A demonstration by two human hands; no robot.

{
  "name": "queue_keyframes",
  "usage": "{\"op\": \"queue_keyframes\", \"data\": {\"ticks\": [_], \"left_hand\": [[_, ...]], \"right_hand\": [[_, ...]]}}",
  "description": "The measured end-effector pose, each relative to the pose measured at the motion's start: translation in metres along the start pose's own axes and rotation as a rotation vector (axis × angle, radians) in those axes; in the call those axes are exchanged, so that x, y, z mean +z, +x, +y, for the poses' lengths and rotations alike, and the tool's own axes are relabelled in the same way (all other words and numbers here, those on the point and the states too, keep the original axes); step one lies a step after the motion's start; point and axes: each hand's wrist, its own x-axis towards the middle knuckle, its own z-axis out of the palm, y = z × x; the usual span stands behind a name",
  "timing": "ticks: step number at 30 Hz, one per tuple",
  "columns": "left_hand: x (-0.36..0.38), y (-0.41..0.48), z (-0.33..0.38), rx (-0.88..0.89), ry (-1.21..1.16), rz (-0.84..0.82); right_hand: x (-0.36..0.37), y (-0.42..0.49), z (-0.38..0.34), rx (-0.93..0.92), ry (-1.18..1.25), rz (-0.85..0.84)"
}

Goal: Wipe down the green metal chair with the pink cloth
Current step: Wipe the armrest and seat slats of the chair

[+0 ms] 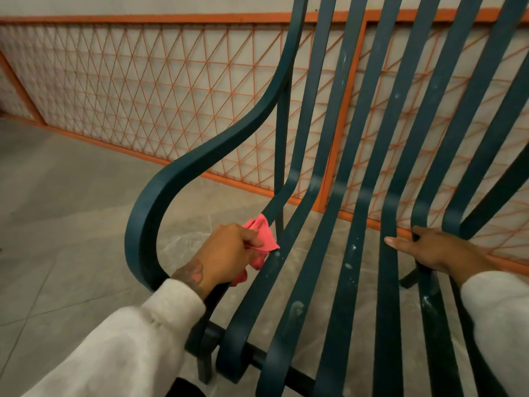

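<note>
Chair: the green metal chair (350, 253) fills the centre and right of the frame, its long curved slats running from the top edge down to the bottom.
Cloth: the pink cloth (262, 233) sits left of centre, bunched against the leftmost seat slat, just inside the curled armrest (160, 190).
Left hand: the left hand (226, 253) is clamped on the cloth, fingers curled round it and pressing it to the slat.
Right hand: the right hand (438, 250), at the right of the frame, hooks its fingers round a slat with the thumb laid across the next one. It seems to be steadying the chair.
Step in hand: most likely wiping the first slat on the left side of the seat.
Doing it well: wrap the cloth round the slat so its edges get cleaned too, then draw it along the full length in one firm pass.
Left to do: pale smudges (296, 309) dot several slats toward the lower centre, so most of the seat looks unwiped.
Behind: an orange lattice fence (143, 81) crosses the upper left, above a tiled floor (71, 210).
</note>
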Motion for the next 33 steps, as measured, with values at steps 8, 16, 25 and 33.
{"op": "queue_keyframes", "data": {"ticks": [8, 16, 25, 33], "left_hand": [[0.003, -0.005, 0.012, -0.014, 0.154, 0.042], [0.013, 0.027, 0.032, -0.006, 0.213, 0.068], [-0.002, -0.037, 0.003, -0.048, 0.179, -0.002], [0.008, 0.040, 0.033, -0.034, 0.123, 0.027]], "right_hand": [[0.001, 0.002, 0.004, -0.011, 0.002, 0.003], [0.000, -0.001, 0.007, -0.039, -0.049, 0.036], [0.005, 0.010, 0.011, -0.049, -0.081, 0.046], [0.000, 0.012, 0.010, -0.060, -0.128, 0.028]]}}
